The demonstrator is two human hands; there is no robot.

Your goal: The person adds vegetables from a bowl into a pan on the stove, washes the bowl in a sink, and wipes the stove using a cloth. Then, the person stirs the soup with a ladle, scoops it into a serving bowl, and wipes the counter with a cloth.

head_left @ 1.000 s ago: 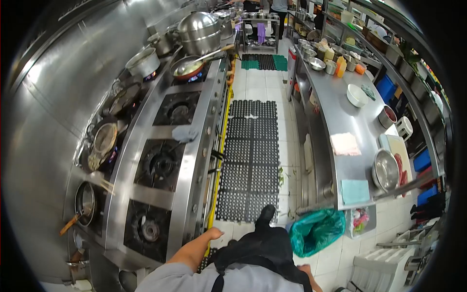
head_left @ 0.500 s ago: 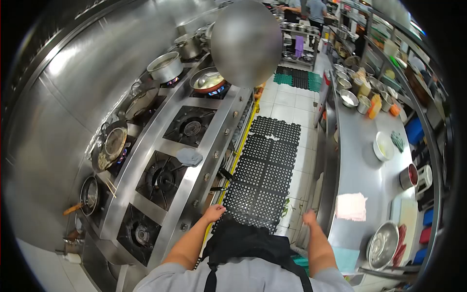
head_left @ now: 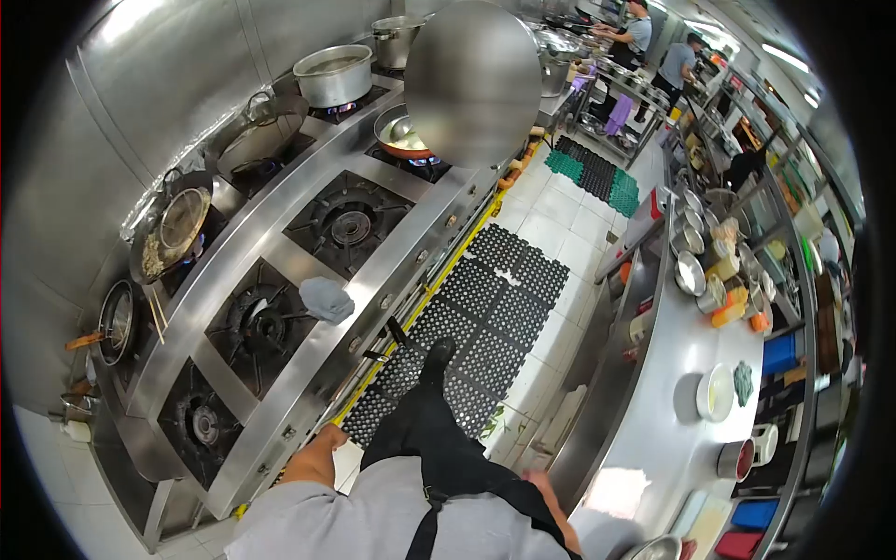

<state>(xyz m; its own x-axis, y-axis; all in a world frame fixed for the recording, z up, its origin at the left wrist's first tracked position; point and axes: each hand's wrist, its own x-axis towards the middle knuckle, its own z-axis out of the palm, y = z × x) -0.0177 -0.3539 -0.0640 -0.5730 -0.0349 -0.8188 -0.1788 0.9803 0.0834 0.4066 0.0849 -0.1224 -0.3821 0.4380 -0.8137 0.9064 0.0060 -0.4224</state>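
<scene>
Low beside the stove front is my left hand (head_left: 329,437), its fingers curled and partly hidden; whether it holds anything is unclear. My right hand (head_left: 539,483) hangs near my right side, blurred, left of the steel counter (head_left: 653,401). Neither hand touches the cookware. On the stove's front edge lies a grey cloth (head_left: 327,300). Farther along, a red-rimmed pan (head_left: 401,140) with a ladle sits over a blue flame, partly covered by a round blur. A large pot (head_left: 333,77) stands behind it.
Woks (head_left: 173,224) line the back burners at left. Black rubber mats (head_left: 490,317) cover the aisle floor. A white bowl (head_left: 716,392), bottles (head_left: 731,306) and metal containers stand on the right counter. Two people (head_left: 674,70) are at the far end.
The view has turned and moved forward along the aisle. Both hands have lowered from half a second ago, and a leg now extends forward onto the mat.
</scene>
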